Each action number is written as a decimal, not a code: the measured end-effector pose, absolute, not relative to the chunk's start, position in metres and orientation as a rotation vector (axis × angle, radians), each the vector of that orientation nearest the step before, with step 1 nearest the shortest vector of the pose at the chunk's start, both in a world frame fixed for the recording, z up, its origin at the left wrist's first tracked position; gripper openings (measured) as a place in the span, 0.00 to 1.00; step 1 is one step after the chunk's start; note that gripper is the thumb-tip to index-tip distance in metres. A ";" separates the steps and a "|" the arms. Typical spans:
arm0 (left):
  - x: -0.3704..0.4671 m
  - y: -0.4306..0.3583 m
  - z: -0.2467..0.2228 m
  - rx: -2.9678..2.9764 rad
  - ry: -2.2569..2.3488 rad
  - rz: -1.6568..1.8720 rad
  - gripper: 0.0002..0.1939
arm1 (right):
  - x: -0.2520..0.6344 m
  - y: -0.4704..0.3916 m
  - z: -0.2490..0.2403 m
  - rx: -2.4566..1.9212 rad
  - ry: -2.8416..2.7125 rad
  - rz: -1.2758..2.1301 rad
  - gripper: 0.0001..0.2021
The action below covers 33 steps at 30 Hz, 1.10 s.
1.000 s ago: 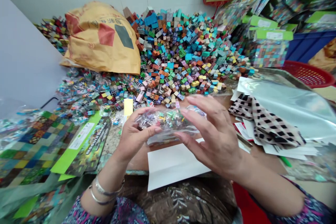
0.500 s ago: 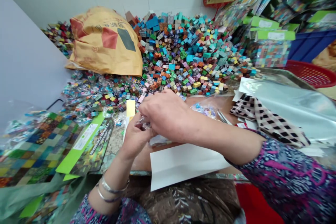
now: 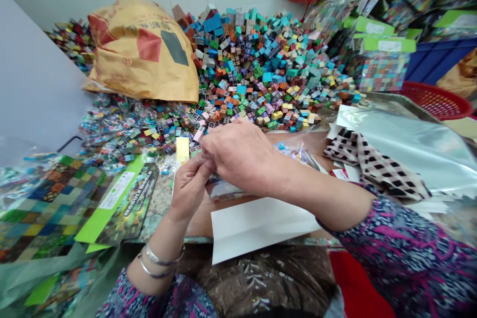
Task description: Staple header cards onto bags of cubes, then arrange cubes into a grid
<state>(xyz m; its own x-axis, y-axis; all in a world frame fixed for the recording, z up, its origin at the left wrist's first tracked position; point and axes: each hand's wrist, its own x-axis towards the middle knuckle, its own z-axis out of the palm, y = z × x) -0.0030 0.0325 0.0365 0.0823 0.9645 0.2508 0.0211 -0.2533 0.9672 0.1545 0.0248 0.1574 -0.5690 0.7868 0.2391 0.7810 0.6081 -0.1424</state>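
The fingers (image 3: 203, 172) of the left hand (image 3: 187, 187) are pinched narrow on one end of a clear bag (image 3: 225, 190), low over the middle of the counter (image 3: 199, 223). The right hand (image 3: 242, 156) crosses above, its back to us and its knuckles against the left; we cannot tell what its fingertips hold. They and most of the bag are hidden.

We see a white sheet (image 3: 261, 228) just below, its front jutting past the counter's near edge. A bare brown strip lies at the sheet's left, and another beyond the right wrist, beside a packet of small bits (image 3: 292, 151).

Elsewhere we find little room. Loose blocks (image 3: 261, 74) heap up behind the hands, a yellow sack (image 3: 141, 54) sits far left, and a green-topped card (image 3: 128, 203) reaches the near edge. On the right, a checked cloth (image 3: 372, 164) lies against clear plastic sheets (image 3: 417, 141).
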 end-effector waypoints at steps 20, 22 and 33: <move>-0.004 0.034 0.031 1.422 0.993 1.278 0.20 | 0.143 0.033 0.174 -1.205 -2.629 0.069 0.09; -0.005 0.034 0.032 1.433 0.994 1.278 0.18 | 0.143 0.034 0.172 -1.279 -2.541 0.075 0.08; 0.002 0.030 0.040 1.383 0.983 1.322 0.17 | 0.161 0.021 0.166 -1.226 -2.225 0.006 0.15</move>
